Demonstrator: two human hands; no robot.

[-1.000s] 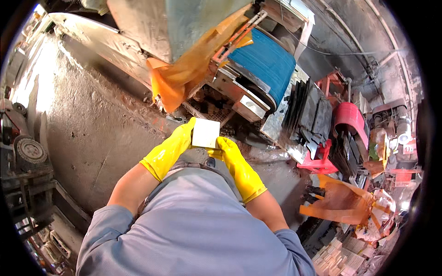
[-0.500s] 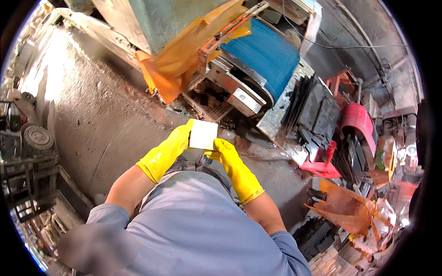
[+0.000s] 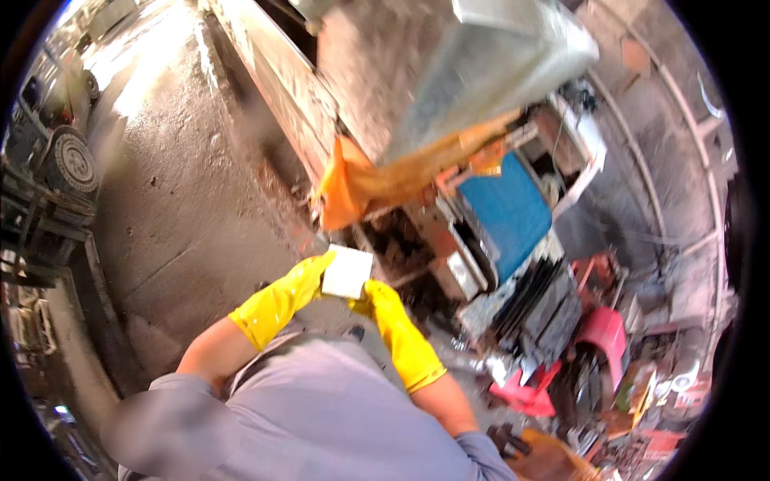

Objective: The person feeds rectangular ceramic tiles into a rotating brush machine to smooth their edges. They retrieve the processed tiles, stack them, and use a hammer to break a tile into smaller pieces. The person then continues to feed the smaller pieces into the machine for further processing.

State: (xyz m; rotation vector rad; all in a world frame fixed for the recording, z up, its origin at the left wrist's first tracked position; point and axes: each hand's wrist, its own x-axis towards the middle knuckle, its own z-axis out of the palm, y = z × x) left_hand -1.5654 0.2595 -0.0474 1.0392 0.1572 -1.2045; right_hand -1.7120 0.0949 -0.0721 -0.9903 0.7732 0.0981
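A flat, square, off-white tile (image 3: 347, 272) is held up in front of my waist, its pale face turned upward. My left hand (image 3: 309, 276), in a long yellow rubber glove, grips its left edge. At the tile's lower right corner, my right hand (image 3: 375, 298) in a matching glove pinches it, with fingers partly hidden beneath. Beyond the tile stands a machine with a blue conveyor belt (image 3: 507, 212), an orange sheet (image 3: 353, 188) hanging beside it.
A large metal hopper (image 3: 481, 72) juts out above the belt. Dark flat slabs (image 3: 537, 309) lean to the right, near a red plastic chair (image 3: 525, 391) and a pink curved piece (image 3: 603, 341). A wheeled cart (image 3: 74, 160) stands at the left on the wet concrete floor (image 3: 188, 216).
My view has turned and shifted, so the machine and belt now sit further right and lower, with more of the hopper showing. Both hands still hold the tile.
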